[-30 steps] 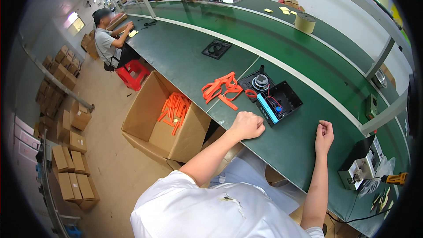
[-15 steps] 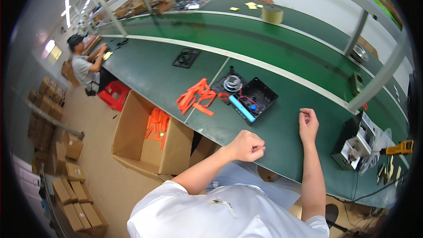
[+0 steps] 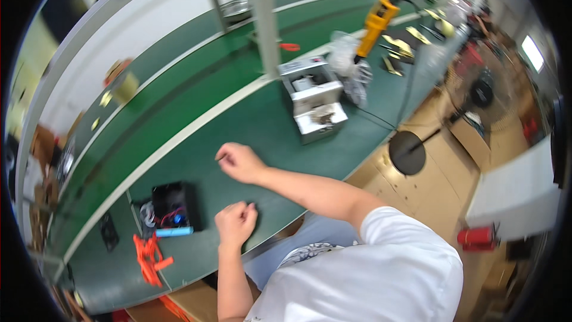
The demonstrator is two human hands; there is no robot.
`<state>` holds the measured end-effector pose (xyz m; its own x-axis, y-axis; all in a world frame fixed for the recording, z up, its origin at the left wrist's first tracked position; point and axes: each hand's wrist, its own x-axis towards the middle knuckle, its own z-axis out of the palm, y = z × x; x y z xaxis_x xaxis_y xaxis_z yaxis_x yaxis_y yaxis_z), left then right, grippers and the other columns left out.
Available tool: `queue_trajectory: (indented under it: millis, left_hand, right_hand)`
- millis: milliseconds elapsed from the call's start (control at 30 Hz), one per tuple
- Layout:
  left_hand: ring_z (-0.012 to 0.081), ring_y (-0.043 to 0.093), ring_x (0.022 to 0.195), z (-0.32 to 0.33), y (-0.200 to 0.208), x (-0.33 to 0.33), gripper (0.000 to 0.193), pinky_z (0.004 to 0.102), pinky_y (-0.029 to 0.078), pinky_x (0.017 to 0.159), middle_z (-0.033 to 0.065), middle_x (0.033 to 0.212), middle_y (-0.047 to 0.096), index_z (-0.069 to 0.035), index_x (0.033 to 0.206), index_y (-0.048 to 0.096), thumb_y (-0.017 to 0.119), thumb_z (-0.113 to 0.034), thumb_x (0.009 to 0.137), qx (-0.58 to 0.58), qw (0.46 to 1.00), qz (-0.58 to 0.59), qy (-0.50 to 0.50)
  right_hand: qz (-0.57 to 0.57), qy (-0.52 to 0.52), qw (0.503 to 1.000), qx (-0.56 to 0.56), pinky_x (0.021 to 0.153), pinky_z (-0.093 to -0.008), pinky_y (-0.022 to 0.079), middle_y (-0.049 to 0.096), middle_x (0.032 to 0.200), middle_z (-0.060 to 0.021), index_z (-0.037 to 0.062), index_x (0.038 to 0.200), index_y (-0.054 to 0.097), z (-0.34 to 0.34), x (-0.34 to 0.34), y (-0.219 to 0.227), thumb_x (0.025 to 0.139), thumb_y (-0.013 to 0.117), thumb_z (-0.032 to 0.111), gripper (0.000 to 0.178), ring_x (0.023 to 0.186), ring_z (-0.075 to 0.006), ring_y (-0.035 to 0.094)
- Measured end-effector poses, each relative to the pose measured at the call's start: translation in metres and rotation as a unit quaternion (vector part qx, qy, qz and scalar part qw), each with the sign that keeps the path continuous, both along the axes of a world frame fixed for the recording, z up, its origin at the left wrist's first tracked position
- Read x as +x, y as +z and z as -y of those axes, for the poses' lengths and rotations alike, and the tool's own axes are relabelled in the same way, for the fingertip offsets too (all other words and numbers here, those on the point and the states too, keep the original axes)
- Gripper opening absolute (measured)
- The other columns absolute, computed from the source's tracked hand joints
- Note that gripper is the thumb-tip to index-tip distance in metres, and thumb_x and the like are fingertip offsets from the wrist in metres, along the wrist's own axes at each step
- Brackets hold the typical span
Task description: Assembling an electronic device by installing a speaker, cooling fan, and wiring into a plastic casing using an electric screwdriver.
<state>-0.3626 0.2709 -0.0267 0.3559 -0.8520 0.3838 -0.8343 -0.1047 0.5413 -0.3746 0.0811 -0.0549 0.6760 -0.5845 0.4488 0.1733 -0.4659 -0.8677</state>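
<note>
My left hand [image 3: 236,225] is closed in a fist near the table's front edge; whatever it may hold is hidden. Farther from me, my right hand [image 3: 240,163] has its fingers curled in above the green table, with a small dark spot at the fingertips that I cannot make out. Left of both hands lies an open black plastic box [image 3: 171,200] with red wires and a small blue part inside. A light-blue cylinder [image 3: 174,232] rests along its near side. Orange strips [image 3: 150,260] are heaped beside it. Neither hand touches these things.
A metal-and-black device [image 3: 316,101] stands beyond my hands to the right, next to clear plastic bags [image 3: 345,53] and a yellow-handled tool [image 3: 376,24]. A grey post [image 3: 265,24] rises behind it. A standing fan [image 3: 481,90] is on the floor at right, its cable running to the table.
The view has swung to the right, so the black box and orange strips now appear at lower left and the fan has come in. Both hands stay closed.
</note>
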Motion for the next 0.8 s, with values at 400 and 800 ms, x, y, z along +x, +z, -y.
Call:
queue_trajectory:
  millis: [400, 800]
  left_hand:
    - [0.0333, 0.048, 0.049, 0.004, 0.0, -0.009, 0.039, 0.0425, 0.037, 0.048, 0.0131, 0.054, 0.047, -0.005, 0.059, 0.045, 0.075, -0.014, 0.082, 0.007, 1.0, -0.016, 0.007]
    - [0.0326, 0.05, 0.049, 0.008, 0.0, -0.006, 0.037, 0.0419, 0.037, 0.048, 0.0121, 0.054, 0.048, -0.005, 0.059, 0.046, 0.074, -0.015, 0.082, 0.02, 0.999, -0.021, 0.024]
  right_hand:
    - [-0.006, 0.01, 1.0, 0.024, 0.068, -0.0375, 0.054, 0.065, 0.09, -0.013, 0.0003, 0.094, 0.061, -0.001, -0.015, 0.01, 0.086, 0.064, 0.004, 0.009, 0.076, -0.0257, 0.066]
    - [0.26, -0.213, 0.934, -0.123, 0.071, -0.0304, 0.05, 0.06, 0.092, -0.0091, 0.0026, 0.1, 0.065, 0.013, -0.056, 0.1, 0.086, 0.067, -0.003, 0.015, 0.082, -0.0195, 0.061]
